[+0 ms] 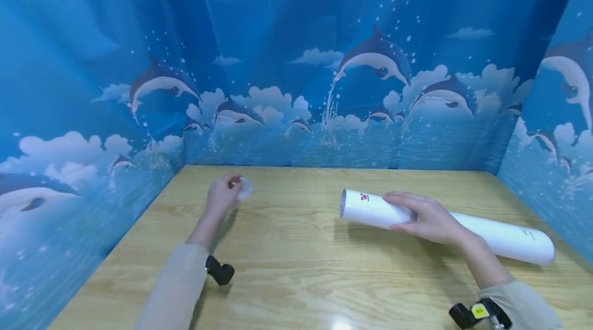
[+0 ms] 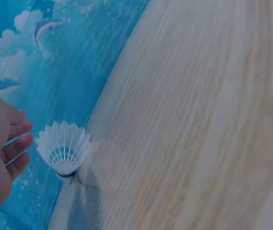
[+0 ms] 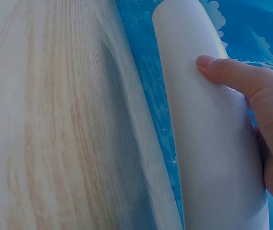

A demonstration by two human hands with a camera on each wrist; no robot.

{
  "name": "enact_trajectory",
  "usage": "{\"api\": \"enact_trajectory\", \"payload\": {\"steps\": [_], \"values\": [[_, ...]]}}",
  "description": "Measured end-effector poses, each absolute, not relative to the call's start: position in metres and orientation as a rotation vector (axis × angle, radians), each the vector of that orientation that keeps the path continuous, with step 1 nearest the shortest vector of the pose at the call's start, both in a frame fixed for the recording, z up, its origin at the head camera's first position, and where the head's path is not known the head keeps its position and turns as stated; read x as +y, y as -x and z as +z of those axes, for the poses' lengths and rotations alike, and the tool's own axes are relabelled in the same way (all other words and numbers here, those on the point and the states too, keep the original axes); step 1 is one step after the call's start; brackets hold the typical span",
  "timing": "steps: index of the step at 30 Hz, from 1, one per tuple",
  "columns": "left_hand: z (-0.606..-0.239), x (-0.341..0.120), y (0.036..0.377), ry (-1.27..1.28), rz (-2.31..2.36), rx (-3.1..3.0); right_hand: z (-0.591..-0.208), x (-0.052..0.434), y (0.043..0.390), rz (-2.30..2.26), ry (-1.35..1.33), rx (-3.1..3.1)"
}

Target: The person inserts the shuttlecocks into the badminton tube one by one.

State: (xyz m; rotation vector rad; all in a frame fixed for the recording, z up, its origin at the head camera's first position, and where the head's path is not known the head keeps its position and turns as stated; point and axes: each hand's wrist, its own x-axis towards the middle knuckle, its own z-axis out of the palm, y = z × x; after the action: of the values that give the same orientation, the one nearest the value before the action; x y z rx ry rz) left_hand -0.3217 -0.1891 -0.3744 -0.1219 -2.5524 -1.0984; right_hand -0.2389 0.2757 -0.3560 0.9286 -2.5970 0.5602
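A white shuttlecock (image 2: 64, 146) with a fluted skirt is just beyond my left fingertips; in the head view the shuttlecock (image 1: 245, 189) appears as a pale round shape. My left hand (image 1: 224, 193) has loosely bent fingers (image 2: 19, 146) beside the skirt, without visibly wrapping it; whether they touch is unclear. On the right, my right hand (image 1: 423, 216) grips a long white cylindrical tube (image 1: 500, 237) around its middle from above. The thumb (image 3: 222, 69) lies along the tube (image 3: 208, 143) in the right wrist view. The tube tilts, its left end raised and showing a small red mark.
A light wood-grain table (image 1: 296, 258) spreads under both hands. A blue curtain (image 1: 278, 62) printed with dolphins and clouds closes off the back and both sides. Small black cameras (image 1: 220, 271) sit on both wrists.
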Motion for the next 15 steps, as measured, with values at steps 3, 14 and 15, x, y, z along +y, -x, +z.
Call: {"api": "enact_trajectory", "payload": {"steps": [3, 14, 15], "values": [[-0.375, -0.195, 0.326, 0.089, -1.078, -2.588, -0.357, 0.276, 0.239, 0.552, -0.929, -2.593], [-0.383, -0.203, 0.34, 0.05, -0.92, -2.74, -0.359, 0.278, 0.24, 0.544, -0.914, -2.608], [-0.385, -0.203, 0.342, 0.054, -0.908, -2.746, -0.359, 0.278, 0.241, 0.541, -0.91, -2.612]]}}
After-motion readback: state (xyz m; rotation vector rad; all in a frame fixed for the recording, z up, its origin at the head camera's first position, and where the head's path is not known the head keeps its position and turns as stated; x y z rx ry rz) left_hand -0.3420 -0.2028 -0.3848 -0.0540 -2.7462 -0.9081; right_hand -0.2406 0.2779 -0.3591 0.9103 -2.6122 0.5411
